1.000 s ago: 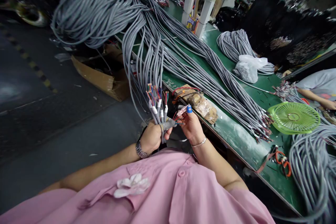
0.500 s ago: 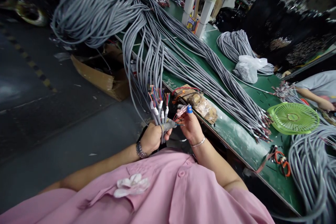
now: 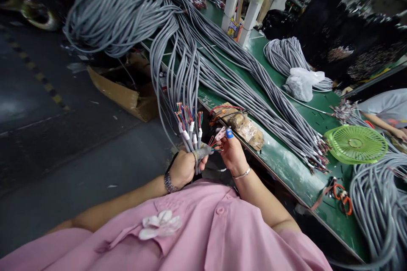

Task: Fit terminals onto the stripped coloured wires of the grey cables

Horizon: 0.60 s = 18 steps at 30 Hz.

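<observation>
My left hand [image 3: 183, 167] is closed around several grey cables [image 3: 187, 140] with white tape bands and fanned coloured wire ends [image 3: 184, 114] pointing up. Across the bundle in that hand lies another grey cable [image 3: 203, 151], its thin coloured wires [image 3: 216, 145] spread toward the right. My right hand [image 3: 233, 154] is closed just beside those wires, with a blue cover [image 3: 229, 133] on the thumb. It pinches a small pale-pink tool [image 3: 220, 134], whose kind I cannot make out.
Long grey cables [image 3: 241, 80] run over the green table [image 3: 286, 178]. A taped brown block [image 3: 248, 131] lies at its near edge. Green fan [image 3: 356, 144], orange-handled scissors [image 3: 342, 199] and a plastic bag [image 3: 303, 84] are to the right. A co-worker's hand [image 3: 399, 133] is at far right.
The pink tool has turned and sits slightly apart from the spread wires, which show more fully. The held cable ends have shifted slightly left.
</observation>
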{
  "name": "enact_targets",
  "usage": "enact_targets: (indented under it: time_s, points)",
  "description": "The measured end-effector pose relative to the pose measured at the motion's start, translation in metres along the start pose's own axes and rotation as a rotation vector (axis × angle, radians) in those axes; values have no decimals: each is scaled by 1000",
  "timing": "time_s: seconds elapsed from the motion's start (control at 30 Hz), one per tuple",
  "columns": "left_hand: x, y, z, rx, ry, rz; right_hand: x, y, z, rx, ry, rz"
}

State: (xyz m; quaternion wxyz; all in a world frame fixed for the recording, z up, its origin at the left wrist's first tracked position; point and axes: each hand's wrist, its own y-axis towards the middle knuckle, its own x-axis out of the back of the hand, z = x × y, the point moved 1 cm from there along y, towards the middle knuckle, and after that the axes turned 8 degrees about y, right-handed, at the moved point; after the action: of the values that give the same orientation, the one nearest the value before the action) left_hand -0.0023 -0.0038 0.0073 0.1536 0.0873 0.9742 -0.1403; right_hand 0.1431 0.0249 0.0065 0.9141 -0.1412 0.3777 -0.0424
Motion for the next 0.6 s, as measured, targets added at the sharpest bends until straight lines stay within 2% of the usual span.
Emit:
enact_targets:
  time_s: [0.23,0.6]
  points:
    - [2,5,4,49,45,-5,-1,1,0,-10,59,-11]
    - [1,7,7,48,69,-9,0,5,-4,11,110,21]
